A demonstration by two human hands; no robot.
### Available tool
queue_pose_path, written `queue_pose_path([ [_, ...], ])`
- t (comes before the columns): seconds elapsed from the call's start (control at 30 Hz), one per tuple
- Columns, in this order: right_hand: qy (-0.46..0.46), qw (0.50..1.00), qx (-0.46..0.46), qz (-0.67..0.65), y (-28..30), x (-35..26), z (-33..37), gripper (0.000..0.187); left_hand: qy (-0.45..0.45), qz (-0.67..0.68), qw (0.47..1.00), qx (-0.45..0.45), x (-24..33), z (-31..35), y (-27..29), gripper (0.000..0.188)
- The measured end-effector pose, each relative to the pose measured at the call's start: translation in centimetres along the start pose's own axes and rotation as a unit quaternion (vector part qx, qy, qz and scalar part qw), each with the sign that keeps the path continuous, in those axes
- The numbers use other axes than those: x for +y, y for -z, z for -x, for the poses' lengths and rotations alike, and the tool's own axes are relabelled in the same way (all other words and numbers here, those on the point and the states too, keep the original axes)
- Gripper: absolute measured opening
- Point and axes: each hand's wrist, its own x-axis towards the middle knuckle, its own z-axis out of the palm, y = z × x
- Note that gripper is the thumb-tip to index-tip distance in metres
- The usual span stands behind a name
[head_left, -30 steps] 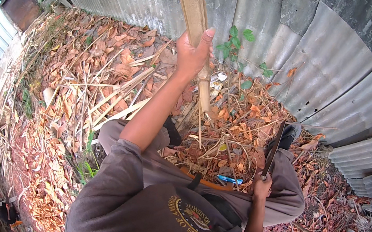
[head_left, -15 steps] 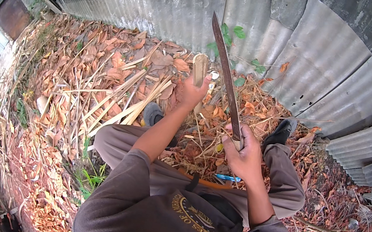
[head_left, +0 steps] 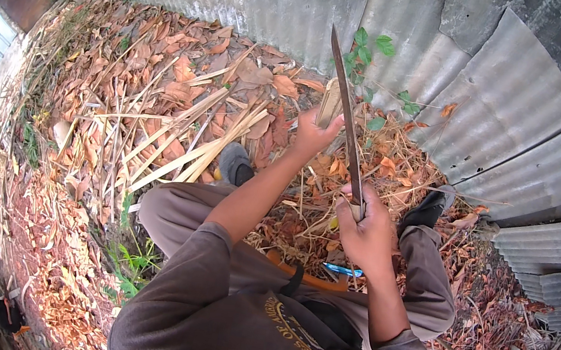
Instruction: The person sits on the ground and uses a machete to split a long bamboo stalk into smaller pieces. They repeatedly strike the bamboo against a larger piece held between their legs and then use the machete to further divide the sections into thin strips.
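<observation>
My left hand (head_left: 316,135) is closed around a short, split piece of bamboo or wood (head_left: 330,102), which points up and away from me. In my right hand (head_left: 368,236) is a long machete (head_left: 347,116) with a dark, rusty blade, gripped by its handle low near my lap. The blade slants up and to the left, its tip past the end of the wood piece. Blade and wood appear side by side; whether they touch I cannot tell. Between my legs lies a light-blue object (head_left: 342,269), beside an orange-brown curved item (head_left: 315,279).
Dry leaves (head_left: 187,70) cover the ground. Split pale strips (head_left: 204,144) lie in a heap to my left. A corrugated metal fence (head_left: 286,5) runs along the far side and round to the right. A green-leaved plant (head_left: 363,55) grows against it. My shoes (head_left: 234,163) rest among the leaves.
My left hand has brought the wood piece closer to the machete blade. The blade has turned and now shows narrower. The view has shifted slightly.
</observation>
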Motion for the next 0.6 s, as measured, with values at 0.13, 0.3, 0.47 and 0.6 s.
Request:
queue_pose_path([
  [0.13,-0.015,0.999,-0.005,-0.039,-0.7,1.4,-0.4,0.016,-0.010,0.002,1.000,0.015,-2.4,-0.3,-0.1,0.021],
  [0.3,0.061,0.996,0.041,-0.051,0.0,-1.6,-0.2,0.017,-0.026,0.036,0.999,0.011,-2.6,-0.5,0.1,0.022],
  [0.47,0.160,0.973,0.108,-0.126,0.1,-4.2,0.5,0.019,0.008,0.056,0.998,0.010,-2.7,-0.3,0.1,0.021],
  [0.6,0.037,0.999,0.007,0.010,-1.9,0.4,-1.3,0.024,0.058,0.068,0.996,-0.010,-3.1,0.2,0.3,0.016],
])
